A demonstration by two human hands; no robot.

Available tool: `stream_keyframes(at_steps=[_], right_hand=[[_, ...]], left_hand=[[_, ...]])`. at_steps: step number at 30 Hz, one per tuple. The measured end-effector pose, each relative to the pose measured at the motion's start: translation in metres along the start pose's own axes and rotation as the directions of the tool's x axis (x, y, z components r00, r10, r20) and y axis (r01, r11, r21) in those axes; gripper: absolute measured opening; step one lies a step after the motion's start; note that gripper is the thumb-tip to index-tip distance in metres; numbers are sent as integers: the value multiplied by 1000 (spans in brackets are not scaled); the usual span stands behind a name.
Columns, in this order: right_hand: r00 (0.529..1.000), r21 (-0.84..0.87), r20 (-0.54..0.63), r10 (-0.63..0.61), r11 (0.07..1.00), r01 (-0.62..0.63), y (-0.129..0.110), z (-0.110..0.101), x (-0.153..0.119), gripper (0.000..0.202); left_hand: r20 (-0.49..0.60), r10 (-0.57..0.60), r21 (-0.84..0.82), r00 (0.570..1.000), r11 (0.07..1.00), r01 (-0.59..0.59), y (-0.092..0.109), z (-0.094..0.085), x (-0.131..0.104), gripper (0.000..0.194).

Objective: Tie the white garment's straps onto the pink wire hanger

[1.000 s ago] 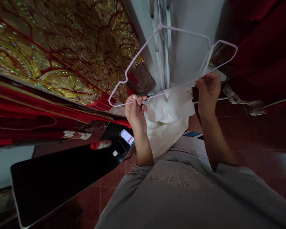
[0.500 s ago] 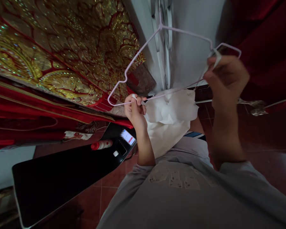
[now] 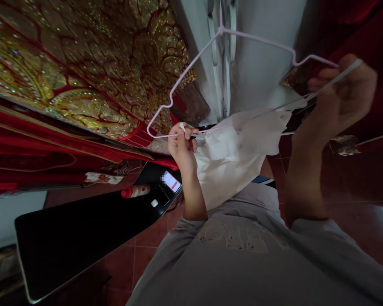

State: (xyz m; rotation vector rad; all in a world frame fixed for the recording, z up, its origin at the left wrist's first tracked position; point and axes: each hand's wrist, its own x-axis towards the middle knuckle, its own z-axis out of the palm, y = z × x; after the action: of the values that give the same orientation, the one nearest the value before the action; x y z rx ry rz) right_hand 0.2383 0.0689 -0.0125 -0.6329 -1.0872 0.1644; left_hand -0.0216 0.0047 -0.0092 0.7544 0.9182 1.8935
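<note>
A pale pink clothes hanger (image 3: 221,30) is held up in front of me. My left hand (image 3: 184,148) is closed on its lower bar near the left corner, with a bit of white strap at the fingers. My right hand (image 3: 347,97), a little blurred, grips a thin white strap (image 3: 347,73) at the hanger's right end. The strap looks drawn tight across the fingers. Beneath the hanger hangs a white garment (image 3: 232,157), reaching toward my lap. My right fingers hide the hanger's right corner.
At left, a black bench-like surface (image 3: 83,238) carries a lit phone (image 3: 171,182), a red-capped bottle (image 3: 137,191) and a small white case (image 3: 154,203). Gold-and-red sequined cloth (image 3: 115,63) hangs at upper left. Behind the hanger stands a pale panel (image 3: 261,63); dark red cloth is at right.
My right hand has moved outward to the right and up, pulling the strap to the hanger's right end. The garment has spread to the right. My left hand has barely moved.
</note>
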Motion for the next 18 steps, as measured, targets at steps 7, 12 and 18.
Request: stream_keyframes(at_steps=[7,12,18], right_hand=[[990,-47,-26,-135,990,134,6,-3,1,44],[997,-41,74,7,999,-4,-19,7,-9,26],[727,-328,630,273,942,-70,-37,21,-32,51]], left_hand=[[-13,1,43,1000,999,-1,1,1,-2,20],[-16,-13,68,1000,998,14,-2,6,-7,22],[2,-76,83,997,994,75,0,3,-5,29]])
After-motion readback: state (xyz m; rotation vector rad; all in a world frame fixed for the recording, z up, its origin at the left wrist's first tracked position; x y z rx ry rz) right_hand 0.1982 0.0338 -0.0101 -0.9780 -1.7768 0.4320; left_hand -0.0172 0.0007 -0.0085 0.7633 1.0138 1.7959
